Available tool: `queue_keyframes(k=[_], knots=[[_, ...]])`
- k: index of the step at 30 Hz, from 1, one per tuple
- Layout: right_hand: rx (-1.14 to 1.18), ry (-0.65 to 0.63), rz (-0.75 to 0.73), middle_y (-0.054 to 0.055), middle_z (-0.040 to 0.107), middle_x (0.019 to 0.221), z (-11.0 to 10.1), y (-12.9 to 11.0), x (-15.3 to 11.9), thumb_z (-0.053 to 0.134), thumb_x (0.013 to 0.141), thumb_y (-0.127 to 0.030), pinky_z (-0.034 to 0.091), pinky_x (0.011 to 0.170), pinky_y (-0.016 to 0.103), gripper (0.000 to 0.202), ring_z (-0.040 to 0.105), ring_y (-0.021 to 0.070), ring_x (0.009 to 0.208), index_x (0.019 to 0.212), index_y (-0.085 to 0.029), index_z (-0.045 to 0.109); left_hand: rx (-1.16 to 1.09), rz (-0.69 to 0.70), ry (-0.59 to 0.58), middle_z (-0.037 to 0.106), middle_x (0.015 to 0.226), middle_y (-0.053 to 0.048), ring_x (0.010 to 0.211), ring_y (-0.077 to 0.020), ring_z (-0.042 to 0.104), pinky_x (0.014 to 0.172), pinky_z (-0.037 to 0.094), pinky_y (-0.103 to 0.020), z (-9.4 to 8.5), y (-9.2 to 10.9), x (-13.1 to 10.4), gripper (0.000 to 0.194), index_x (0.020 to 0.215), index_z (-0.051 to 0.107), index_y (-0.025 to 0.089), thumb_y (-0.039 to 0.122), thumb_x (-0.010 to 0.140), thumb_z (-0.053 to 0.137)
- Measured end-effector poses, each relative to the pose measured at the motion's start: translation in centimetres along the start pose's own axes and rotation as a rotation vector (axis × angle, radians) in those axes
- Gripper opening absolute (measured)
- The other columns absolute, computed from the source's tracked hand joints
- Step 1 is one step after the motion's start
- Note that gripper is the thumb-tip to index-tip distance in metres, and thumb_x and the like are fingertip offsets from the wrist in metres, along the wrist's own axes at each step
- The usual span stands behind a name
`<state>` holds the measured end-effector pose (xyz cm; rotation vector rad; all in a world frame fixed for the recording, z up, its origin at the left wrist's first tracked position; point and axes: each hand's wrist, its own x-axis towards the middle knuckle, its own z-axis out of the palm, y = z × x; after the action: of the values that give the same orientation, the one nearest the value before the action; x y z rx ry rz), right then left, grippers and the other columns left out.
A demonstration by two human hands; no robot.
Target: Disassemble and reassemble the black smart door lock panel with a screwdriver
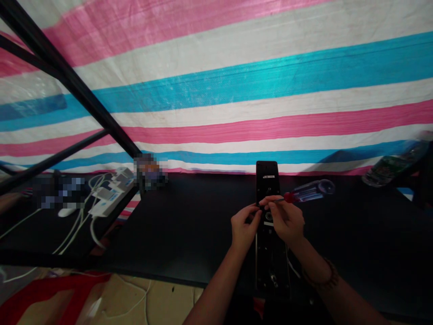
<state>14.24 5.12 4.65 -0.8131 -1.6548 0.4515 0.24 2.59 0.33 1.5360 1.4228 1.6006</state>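
A long black panel-like device [272,253] lies lengthwise in front of me on the black table, with small screws, a round fitting and white labels on its face. My right hand [287,220] is closed around the shaft of a screwdriver [309,190] with a clear handle and red collar; the handle points to the right. Its tip is hidden by my fingers. My left hand [244,225] pinches at the device's left edge, fingertips close to those of my right hand. Whatever is between the left fingertips is too small to make out.
A plastic bottle [389,169] leans at the far right of the black table [189,225]. On the left, a white power strip [108,198] with cables rests on another table. A black metal frame [84,97] crosses the left; a striped tarp [237,90] hangs behind.
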Motion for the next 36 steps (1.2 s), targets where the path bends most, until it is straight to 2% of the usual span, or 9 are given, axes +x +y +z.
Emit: queue_keyframes(k=[12, 17, 23, 25, 29, 36], knots=[[-0.063, -0.003, -0.060, 0.003, 0.078, 0.085, 0.1, -0.2, 0.2, 0.056, 0.096, -0.018, 0.061, 0.073, 0.030, 0.016, 0.075, 0.0176, 0.074, 0.103, -0.022, 0.070, 0.002, -0.057, 0.006, 0.080, 0.095, -0.006, 0.057, -0.0106, 0.063, 0.056, 0.052, -0.022, 0.0, 0.3, 0.0, 0.012, 0.091, 0.076, 0.019, 0.028, 0.086, 0.071], [-0.097, -0.015, -0.063, 0.005, 0.078, 0.085, 0.1, -0.5, 0.5, 0.058, 0.096, -0.024, 0.060, 0.073, 0.029, 0.014, 0.076, 0.0187, 0.076, 0.097, -0.021, 0.072, 0.001, -0.072, 0.019, 0.079, 0.087, -0.003, 0.055, -0.0098, 0.061, 0.053, 0.049, -0.020, 0.1, 0.4, 0.0, 0.014, 0.095, 0.075, 0.019, 0.028, 0.085, 0.071], [-0.135, -0.049, -0.014, 0.003, 0.076, 0.073, 0.1, -0.6, 0.6, 0.061, 0.095, -0.029, 0.057, 0.062, 0.026, 0.018, 0.073, 0.0178, 0.064, 0.084, -0.021, 0.074, -0.008, -0.061, -0.003, 0.080, 0.094, -0.004, 0.058, -0.0107, 0.062, 0.058, 0.052, -0.022, 0.0, 0.4, 0.1, 0.023, 0.107, 0.076, 0.020, 0.030, 0.087, 0.069], [-0.088, -0.043, -0.048, 0.003, 0.076, 0.075, 0.2, -0.9, 0.9, 0.060, 0.095, -0.025, 0.058, 0.063, 0.025, 0.017, 0.073, 0.0170, 0.065, 0.085, -0.022, 0.073, -0.006, -0.046, -0.013, 0.080, 0.096, -0.005, 0.061, -0.0119, 0.064, 0.061, 0.054, -0.024, 0.0, 0.4, 0.1, 0.024, 0.108, 0.078, 0.021, 0.031, 0.089, 0.068], [-0.016, -0.069, -0.110, 0.007, 0.078, 0.090, 0.4, -1.6, 1.4, 0.052, 0.098, -0.021, 0.061, 0.074, 0.029, 0.022, 0.075, 0.0193, 0.081, 0.092, -0.022, 0.073, -0.005, -0.040, -0.005, 0.080, 0.097, -0.007, 0.064, -0.0133, 0.066, 0.063, 0.055, -0.025, 0.0, 0.2, 0.1, 0.025, 0.108, 0.078, 0.019, 0.032, 0.089, 0.068], [-0.014, -0.034, 0.021, 0.004, 0.076, 0.084, 0.8, -0.8, 0.5, 0.065, 0.093, -0.028, 0.061, 0.068, 0.027, 0.008, 0.075, 0.0190, 0.074, 0.098, -0.023, 0.069, -0.012, -0.036, -0.012, 0.081, 0.093, -0.006, 0.060, -0.0121, 0.062, 0.059, 0.054, -0.023, 0.0, 0.4, 0.2, 0.027, 0.109, 0.079, 0.018, 0.033, 0.090, 0.067]])
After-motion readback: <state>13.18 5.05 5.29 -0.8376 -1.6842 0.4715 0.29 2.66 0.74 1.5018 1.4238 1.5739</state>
